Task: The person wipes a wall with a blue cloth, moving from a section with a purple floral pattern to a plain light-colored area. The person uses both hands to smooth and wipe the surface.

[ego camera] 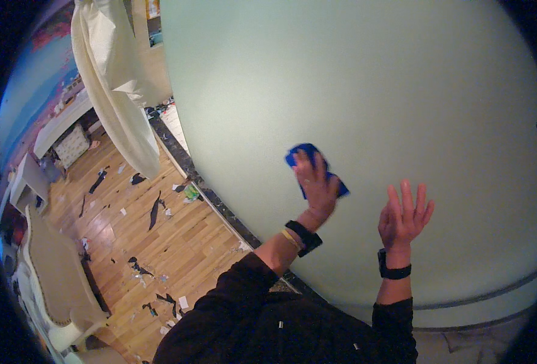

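Observation:
A blue cloth (308,150) lies under my left hand (316,184), pressed against a large pale green, smooth panel (364,100) with a frosted look. The cloth's edges stick out beyond my fingertips and beside the heel of the hand. To the right, my right hand (404,216) is raised in front of the same panel with its fingers apart and nothing in it. Whether its fingertips touch the panel I cannot tell. Both wrists wear black bands, and the sleeves are dark.
Left of the panel runs a dark stone sill (213,198). A cream curtain (109,82) hangs at the upper left. Scraps of black material and paper lie on the wooden floor (195,236). An upholstered headboard or seat back (54,259) stands at the lower left.

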Demonstrator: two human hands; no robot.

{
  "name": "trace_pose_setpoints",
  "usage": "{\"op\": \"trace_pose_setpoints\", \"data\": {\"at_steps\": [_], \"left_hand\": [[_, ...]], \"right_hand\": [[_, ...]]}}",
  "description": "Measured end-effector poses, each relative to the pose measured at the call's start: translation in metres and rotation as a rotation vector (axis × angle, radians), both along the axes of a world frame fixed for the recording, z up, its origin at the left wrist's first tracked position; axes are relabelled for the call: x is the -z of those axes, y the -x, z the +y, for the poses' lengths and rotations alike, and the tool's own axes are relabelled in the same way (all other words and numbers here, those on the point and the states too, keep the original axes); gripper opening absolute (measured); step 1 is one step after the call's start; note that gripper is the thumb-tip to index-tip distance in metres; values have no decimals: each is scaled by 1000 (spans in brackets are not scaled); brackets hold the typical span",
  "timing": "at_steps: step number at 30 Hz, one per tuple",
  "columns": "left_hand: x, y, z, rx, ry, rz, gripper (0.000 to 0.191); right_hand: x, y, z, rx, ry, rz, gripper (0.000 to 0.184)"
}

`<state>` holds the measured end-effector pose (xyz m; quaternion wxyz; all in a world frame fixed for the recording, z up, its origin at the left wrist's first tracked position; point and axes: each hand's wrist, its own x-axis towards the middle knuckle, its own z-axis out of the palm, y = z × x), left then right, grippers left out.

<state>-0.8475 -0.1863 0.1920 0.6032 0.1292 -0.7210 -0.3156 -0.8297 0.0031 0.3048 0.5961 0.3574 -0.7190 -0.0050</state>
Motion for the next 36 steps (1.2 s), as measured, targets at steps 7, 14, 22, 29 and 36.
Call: {"op": "trace_pose_setpoints", "data": {"at_steps": [7, 14, 22, 29, 36], "left_hand": [[-60, -9, 7, 97, 286, 9, 65], [-73, 3, -58, -11, 115, -8, 65], [47, 19, -94, -64, -180, -19, 65], [155, 13, -47, 58, -699, -31, 57], [80, -2, 31, 55, -308, -140, 70]], "right_hand": [[0, -3, 2, -42, 31, -39, 28], [7, 0, -6, -78, 26, -29, 25], [9, 2, -1, -39, 4, -7, 25], [10, 1, -5, -22, 5, 5, 25], [13, 5, -1, -59, 15, 42, 24]]}}
